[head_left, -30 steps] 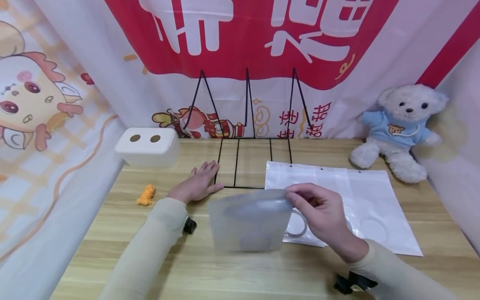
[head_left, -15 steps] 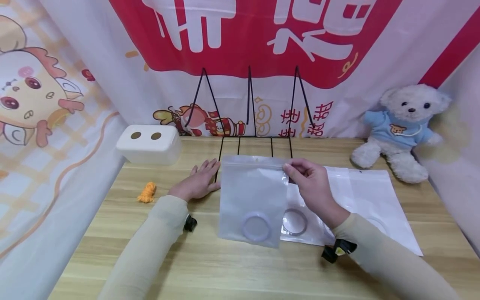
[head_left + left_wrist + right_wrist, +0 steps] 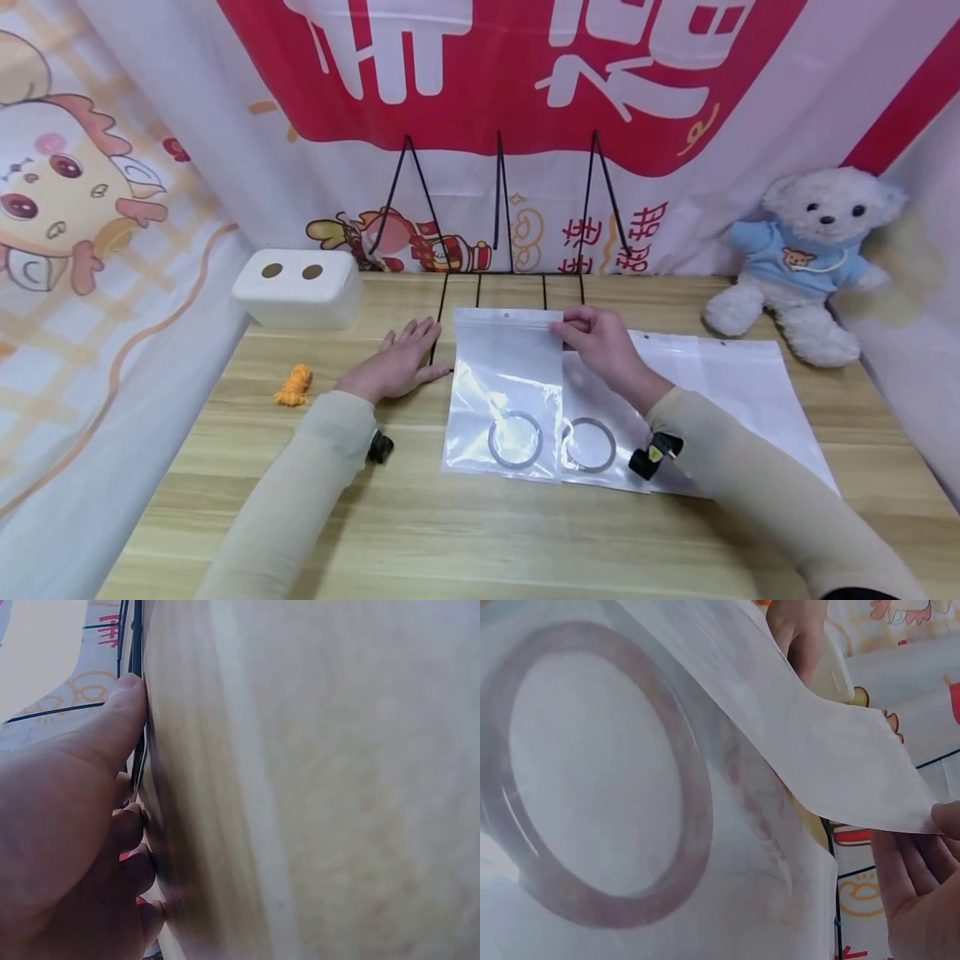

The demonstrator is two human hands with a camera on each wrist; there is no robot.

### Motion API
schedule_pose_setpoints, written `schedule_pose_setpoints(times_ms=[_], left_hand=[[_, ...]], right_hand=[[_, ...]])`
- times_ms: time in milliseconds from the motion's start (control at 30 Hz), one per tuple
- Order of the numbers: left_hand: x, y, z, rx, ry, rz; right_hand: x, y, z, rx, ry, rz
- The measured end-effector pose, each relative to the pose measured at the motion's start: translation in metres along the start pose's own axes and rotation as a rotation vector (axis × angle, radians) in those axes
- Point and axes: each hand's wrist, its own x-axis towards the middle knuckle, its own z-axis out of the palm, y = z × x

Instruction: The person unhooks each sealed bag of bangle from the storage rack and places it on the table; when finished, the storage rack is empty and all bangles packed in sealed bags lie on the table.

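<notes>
My right hand pinches the top right corner of a clear zip bag, which lies nearly flat over the lower part of the wire rack. A bangle-like ring shows inside the bag. To its right, another bag holds a similar ring; the right forearm crosses over it. In the right wrist view, a ring looms large under plastic, with the pinched bag edge beyond. My left hand rests with fingers spread at the rack's left side, thumb near the bag's left edge.
More white bags overlap on the right. A white box with two round holes stands at back left, near an orange cord bundle. The rack's black uprights rise at the back, and a teddy bear sits at back right.
The pinched bag has gone from tilted up to lying nearly flat beside the other bag. My right hand has moved away from me and slightly left. My left hand has stayed in place.
</notes>
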Motion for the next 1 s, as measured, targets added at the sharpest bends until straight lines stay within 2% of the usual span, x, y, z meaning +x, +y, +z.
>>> schedule_pose_setpoints(times_ms=[100, 300, 400, 567, 633, 800, 867, 1000], left_hand=[[-0.002, 0.005, -0.003, 0.012, -0.013, 0.000], [0.002, 0.000, 0.002, 0.020, -0.007, -0.005], [-0.002, 0.006, -0.002, 0.010, -0.016, -0.008], [-0.005, 0.012, -0.005, 0.014, -0.025, -0.023], [-0.001, 0.005, -0.001, 0.025, -0.015, -0.018], [-0.004, 0.008, -0.004, 0.028, -0.025, -0.020], [-0.009, 0.018, -0.010, 0.030, -0.037, -0.037], [-0.010, 0.023, -0.011, 0.067, -0.033, -0.063]], right_hand=[[0.006, 0.004, -0.002, -0.055, -0.022, 0.007], [0.017, 0.009, -0.010, -0.243, -0.094, -0.013], [0.022, 0.012, -0.016, -0.326, -0.123, -0.035], [0.032, 0.013, -0.020, -0.419, -0.145, -0.124], [0.035, 0.014, -0.020, -0.459, -0.153, -0.156], [0.042, 0.017, -0.019, -0.554, -0.172, -0.172], [0.043, 0.019, -0.020, -0.575, -0.172, -0.185], [0.042, 0.020, -0.027, -0.588, -0.154, -0.228]])
